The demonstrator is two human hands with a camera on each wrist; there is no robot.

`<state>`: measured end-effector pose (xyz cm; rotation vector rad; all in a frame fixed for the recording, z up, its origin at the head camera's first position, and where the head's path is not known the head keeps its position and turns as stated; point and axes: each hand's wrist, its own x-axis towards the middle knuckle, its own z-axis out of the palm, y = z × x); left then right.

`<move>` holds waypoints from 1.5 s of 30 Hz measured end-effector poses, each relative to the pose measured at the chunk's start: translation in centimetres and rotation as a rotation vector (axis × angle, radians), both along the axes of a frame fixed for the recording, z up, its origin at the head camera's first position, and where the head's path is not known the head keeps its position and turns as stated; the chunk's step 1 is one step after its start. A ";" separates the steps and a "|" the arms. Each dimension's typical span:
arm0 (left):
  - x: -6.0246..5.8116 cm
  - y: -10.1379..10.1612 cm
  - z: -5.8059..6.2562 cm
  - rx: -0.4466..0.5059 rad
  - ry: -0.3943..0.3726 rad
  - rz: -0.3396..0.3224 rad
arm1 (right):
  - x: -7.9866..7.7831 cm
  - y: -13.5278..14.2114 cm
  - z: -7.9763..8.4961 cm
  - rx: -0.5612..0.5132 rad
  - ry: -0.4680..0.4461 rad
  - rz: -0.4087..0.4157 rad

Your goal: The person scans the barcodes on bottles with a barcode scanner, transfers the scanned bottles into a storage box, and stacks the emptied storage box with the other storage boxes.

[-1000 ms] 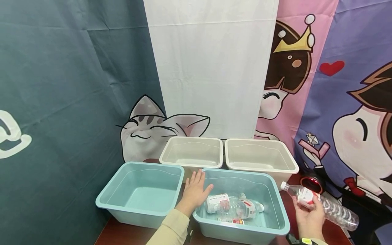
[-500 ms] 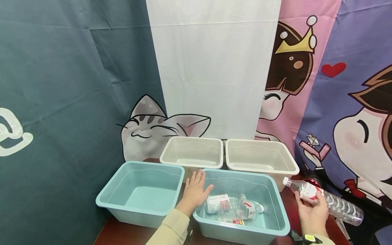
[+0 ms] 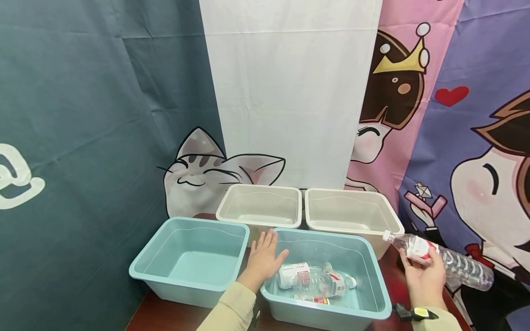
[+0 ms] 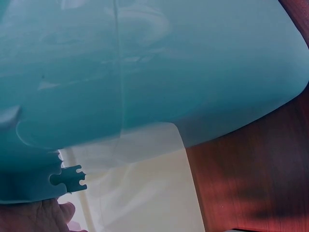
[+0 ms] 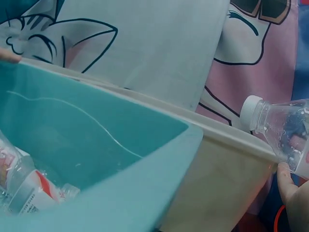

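My right hand (image 3: 426, 280) grips a clear plastic bottle (image 3: 465, 269) around its red-and-white label, to the right of the right blue bin (image 3: 331, 312). The bottle lies nearly level, its white cap pointing left; in the right wrist view the capped neck (image 5: 277, 121) shows beside a fingertip. My left hand (image 3: 262, 257) rests at the left rim of the same bin, fingers straight and thumb spread over the inside. Several clear bottles (image 3: 316, 282) with labels lie in that bin. In the left wrist view only part of the left hand (image 4: 36, 217) appears, at the lower left corner.
A second blue bin (image 3: 198, 271) stands to the left, with nothing in it. Behind are two cream bins, one left (image 3: 261, 216) and one right (image 3: 352, 220). All stand on a reddish-brown table (image 3: 165, 317) in front of a printed curtain (image 3: 290, 92).
My right hand has raised the bottle a little and shifted it slightly right, away from the bin. The left hand and the bottles in the bin have stayed put.
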<state>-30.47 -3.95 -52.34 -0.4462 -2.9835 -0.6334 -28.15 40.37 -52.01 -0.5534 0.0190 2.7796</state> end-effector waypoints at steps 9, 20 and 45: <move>0.0 0.0 -0.2 -0.001 0.010 -0.001 | -0.7 -0.6 1.2 0.078 0.101 0.045; 0.0 -0.1 -0.2 -0.005 0.005 0.002 | -3.0 -2.3 3.4 0.104 0.037 0.064; 0.0 0.0 -0.1 -0.021 0.009 0.001 | -6.0 -8.0 4.2 0.190 -0.003 0.120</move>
